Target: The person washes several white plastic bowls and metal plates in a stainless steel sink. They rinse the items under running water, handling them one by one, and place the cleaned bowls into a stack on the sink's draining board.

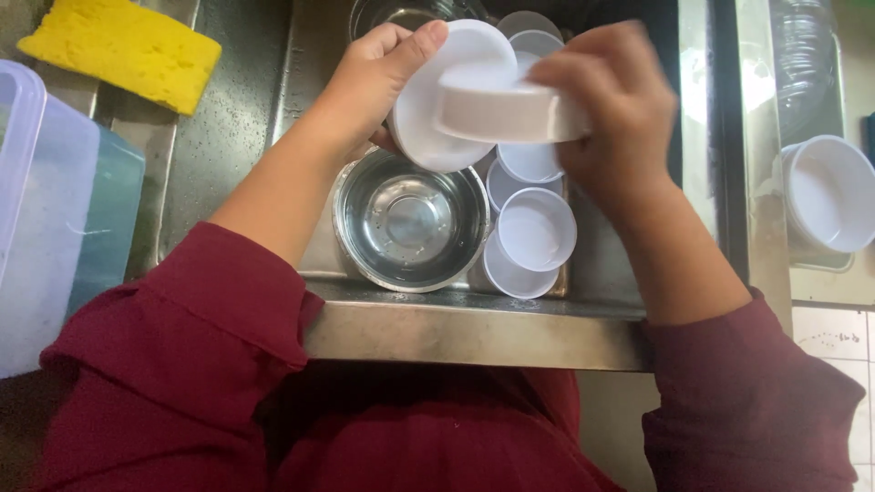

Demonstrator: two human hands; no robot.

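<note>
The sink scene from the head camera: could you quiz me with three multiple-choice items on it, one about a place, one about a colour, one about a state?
1. Where does the steel bowl sit?
A. In the sink, below the left hand
B. On the counter beside the sponge
C. In the right hand

2. What colour is the sponge?
A. Green
B. Yellow
C. Pink

3. What is the left hand doing?
A. Resting flat on the counter
B. Lying open and holding nothing
C. Holding a round white lid

Answers:
1. A: the bowl lies in the basin next to small white cups.
2. B: it is a bright yellow block on the counter at upper left.
3. C: its fingers curl round the white lid, while the right hand has its grip on a white container.
</note>
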